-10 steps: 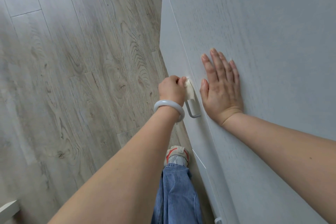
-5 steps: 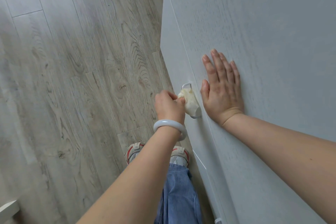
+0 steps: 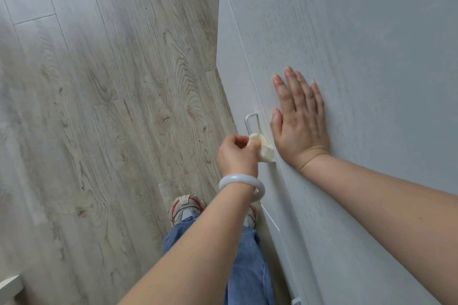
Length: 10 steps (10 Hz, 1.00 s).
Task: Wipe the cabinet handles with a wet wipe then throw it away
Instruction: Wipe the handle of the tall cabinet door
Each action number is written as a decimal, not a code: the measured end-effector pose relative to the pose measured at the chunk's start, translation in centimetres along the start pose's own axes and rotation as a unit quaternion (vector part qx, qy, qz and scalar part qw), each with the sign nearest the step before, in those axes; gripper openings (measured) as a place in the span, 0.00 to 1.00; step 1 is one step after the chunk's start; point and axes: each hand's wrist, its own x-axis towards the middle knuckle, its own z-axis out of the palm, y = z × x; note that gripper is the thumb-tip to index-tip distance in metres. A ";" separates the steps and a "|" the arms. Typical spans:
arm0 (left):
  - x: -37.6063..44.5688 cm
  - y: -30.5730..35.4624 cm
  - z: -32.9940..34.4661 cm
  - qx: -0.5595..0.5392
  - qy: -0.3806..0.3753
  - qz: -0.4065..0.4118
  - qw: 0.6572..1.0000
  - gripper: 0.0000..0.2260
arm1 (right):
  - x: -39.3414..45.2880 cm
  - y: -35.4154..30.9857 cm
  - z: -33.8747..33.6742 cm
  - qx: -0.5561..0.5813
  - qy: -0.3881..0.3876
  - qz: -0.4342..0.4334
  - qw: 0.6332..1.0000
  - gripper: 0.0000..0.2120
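The left hand [image 3: 237, 153] is pinching a bunched wet wipe [image 3: 262, 148] between thumb and curled fingers, and is pressing it around the near end of a slim metal cabinet handle [image 3: 250, 122] on the front face of the cabinet [image 3: 230, 62]. The handle's long axis is running from near to far along that face, just left of the top edge. Its far end, with its bent corner, is showing bare beyond the wipe, so the uncovered length is lying straight ahead of the left hand, farther into the scene. That is the relation the coming stroke is depending on: judging from this, the wipe is needing to slide away along the bar, not across it.

The right hand [image 3: 298, 119] is lying flat on the cabinet top with fingers straight and together, holding nothing, its thumb just beside the edge above the handle. It is sitting just right of the wipe, but the left hand is the one actually on the handle.

A second handle [image 3: 296, 301] is peeking in at the near edge of the view, lower on the same front, seemingly not yet being wiped. No bin is showing anywhere, so the throwing away is looking some way off
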 end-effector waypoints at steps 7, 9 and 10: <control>3.6 3.5 0.8 0.157 0.007 0.113 0.981 0.06 | 0.0 0.0 0.1 -0.001 0.011 -0.004 1.000 0.28; 0.8 0.8 1.9 0.117 0.033 0.041 0.992 0.07 | -0.1 0.0 0.2 -0.005 0.008 -0.002 1.000 0.28; -2.0 -1.8 1.7 0.057 0.015 -0.005 0.998 0.04 | 0.0 0.1 0.0 0.000 0.006 -0.002 1.000 0.28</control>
